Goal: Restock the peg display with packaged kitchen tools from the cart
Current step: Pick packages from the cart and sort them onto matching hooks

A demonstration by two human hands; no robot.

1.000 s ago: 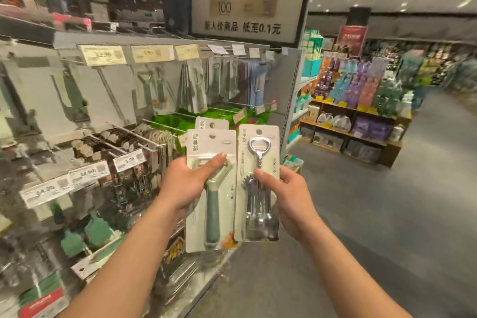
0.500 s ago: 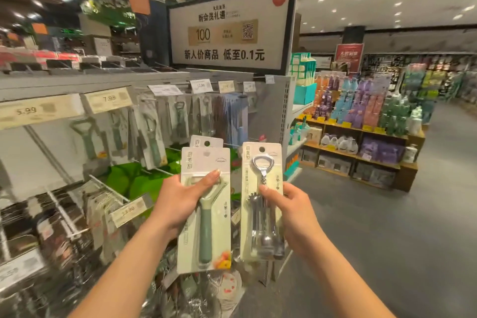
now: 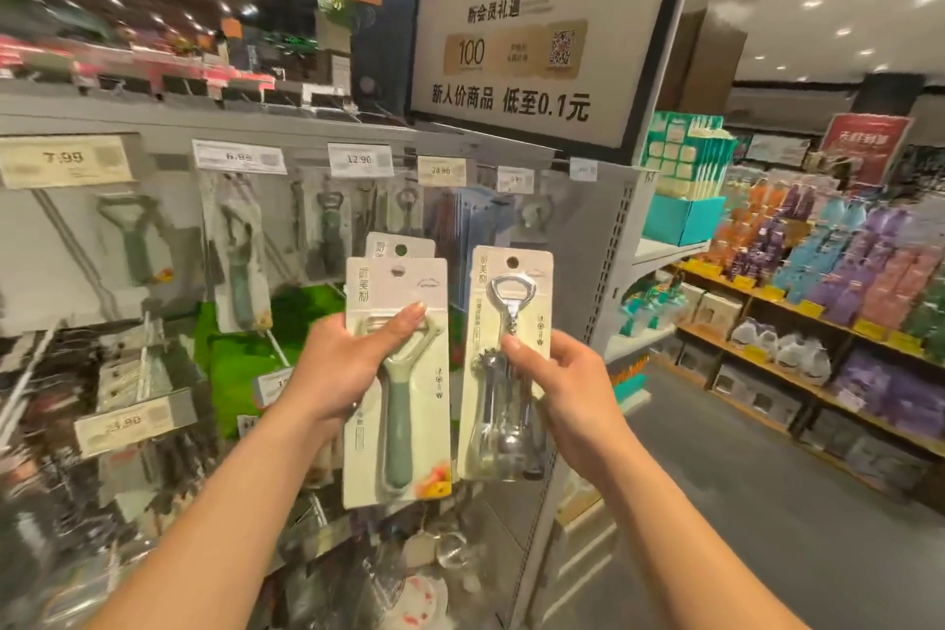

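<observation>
1. The left hand [image 3: 347,368] is clamped on a peeler pack [image 3: 399,425], thumb across the front over the blade head. A second card [image 3: 399,246] peeks out behind it at twelve o'clock, seemingly in the same grip.
2. The right hand [image 3: 567,389] pinches a corkscrew-opener pack [image 3: 491,425], thumb on its front. The hands are apart, the packs side by side, raised before the peg display [image 3: 578,230]. No cart shows.
3. I'd judge both packs light, with stiff but bendable card and slick plastic blisters. The metal opener is likely the heavier and bottom-weighted. Best held low, leaving the punched hole at twelve o'clock free for a peg.
4. Each card carries vertical characters at its upper left, apparently 厨美利; the finer print is unreadable.
5. At ten o'clock a price tag [image 3: 64,159] reads 7.99 above a hanging green peeler [image 3: 130,240]. Another tag [image 3: 359,160] reads 12.90; the rest blur.
6. At one o'clock, the overhead sign [image 3: 511,102] reads 新会员礼遇, 100, and 新人价商品 低至0.1元.
</observation>
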